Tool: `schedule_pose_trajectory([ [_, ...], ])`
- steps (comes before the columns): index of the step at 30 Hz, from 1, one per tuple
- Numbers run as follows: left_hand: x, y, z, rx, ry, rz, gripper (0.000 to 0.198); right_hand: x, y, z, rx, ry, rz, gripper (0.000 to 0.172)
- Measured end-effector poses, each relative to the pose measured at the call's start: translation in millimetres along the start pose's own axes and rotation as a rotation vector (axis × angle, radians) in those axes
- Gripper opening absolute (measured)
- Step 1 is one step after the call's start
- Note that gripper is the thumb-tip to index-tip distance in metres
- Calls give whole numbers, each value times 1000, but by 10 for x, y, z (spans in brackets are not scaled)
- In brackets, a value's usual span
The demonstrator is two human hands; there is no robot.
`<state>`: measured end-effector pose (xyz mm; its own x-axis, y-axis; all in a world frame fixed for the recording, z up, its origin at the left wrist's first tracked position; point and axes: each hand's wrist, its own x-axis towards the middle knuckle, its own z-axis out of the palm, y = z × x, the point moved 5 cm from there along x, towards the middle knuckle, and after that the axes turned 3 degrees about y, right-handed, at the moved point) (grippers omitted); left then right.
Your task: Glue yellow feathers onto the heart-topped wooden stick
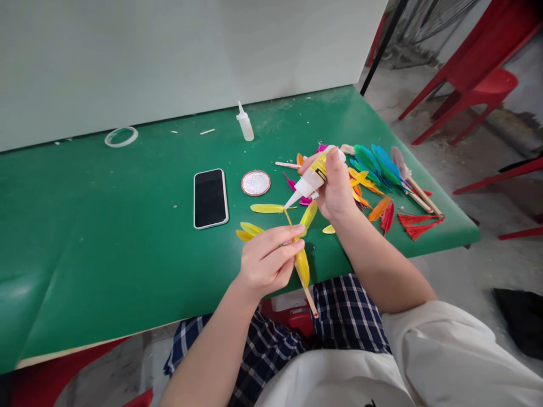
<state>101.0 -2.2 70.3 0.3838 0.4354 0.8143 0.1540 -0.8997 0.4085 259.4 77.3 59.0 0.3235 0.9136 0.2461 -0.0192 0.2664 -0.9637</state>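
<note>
My left hand point(269, 260) pinches a yellow feather point(302, 265), its bare quill pointing up and away from me. A thin wooden stick point(311, 302) with a red end extends below the same hand; how it is held is hidden by the fingers. My right hand point(337, 189) is wrapped round a white glue bottle point(311, 180) with a yellow label, tilted nozzle down. The nozzle tip is at the end of the quill. Other yellow feathers point(267, 208) lie around my left hand.
A phone point(211, 198) and a round red-rimmed lid point(255, 183) lie on the green table point(127, 237). Behind them stands a second small bottle point(245, 125). A tape ring point(121, 137) is at the back left. Coloured feathers point(382, 164) and red tassels point(418, 225) are on the right.
</note>
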Motion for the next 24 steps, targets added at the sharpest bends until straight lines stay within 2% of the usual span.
schedule_pose_trajectory([
  [24, -13, -6, 3, -9, -7, -4, 28, -28, -1, 2, -24, -46, -28, 66],
])
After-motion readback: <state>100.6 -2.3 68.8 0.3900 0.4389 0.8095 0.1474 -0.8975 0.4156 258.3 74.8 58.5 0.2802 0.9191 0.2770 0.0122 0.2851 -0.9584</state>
